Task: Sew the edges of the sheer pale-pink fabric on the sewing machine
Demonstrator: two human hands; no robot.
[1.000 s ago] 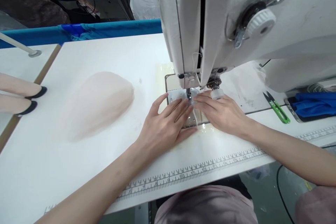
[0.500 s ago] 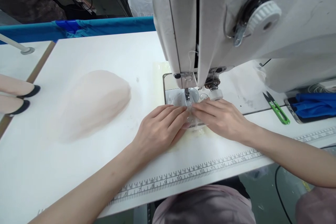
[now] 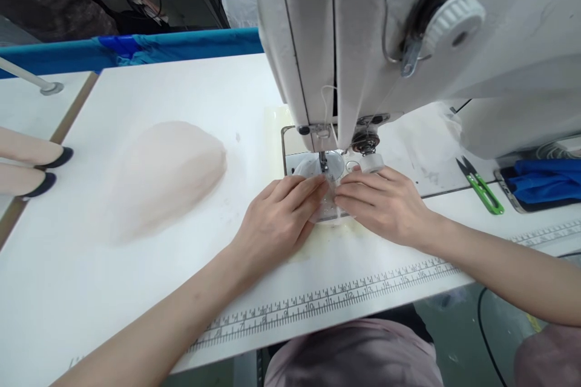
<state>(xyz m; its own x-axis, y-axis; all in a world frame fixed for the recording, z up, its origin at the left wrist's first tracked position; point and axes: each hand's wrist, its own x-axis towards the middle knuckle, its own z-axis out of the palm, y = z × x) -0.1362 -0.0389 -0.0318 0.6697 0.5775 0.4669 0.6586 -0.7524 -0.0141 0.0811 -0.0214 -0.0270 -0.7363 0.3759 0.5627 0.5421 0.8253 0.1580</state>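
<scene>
A sheer, see-through piece of material (image 3: 327,208) lies on the needle plate, under the presser foot (image 3: 323,162) of a white sewing machine (image 3: 308,42). My left hand (image 3: 284,208) is on its left side, fingertips drawn together on the material just in front of the foot. On the other side my right hand (image 3: 384,199) has its fingers close together, pressing the right edge of the piece. Both hands rest low on the machine bed, with a narrow gap between their fingertips. The fingers hide part of the material.
A pale beige, rounded translucent patch (image 3: 172,181) lies left on the white table (image 3: 245,290). Green thread snips (image 3: 482,187) and a phone under blue cloth (image 3: 544,184) are at right. A printed ruler (image 3: 318,305) runs along the front edge. Two black-tipped beige forms (image 3: 40,166) lie far left.
My left fingertips have shifted slightly up towards the presser foot and are bunched closer. My right hand has opened a slightly wider gap from the left. The camera view has shifted a little.
</scene>
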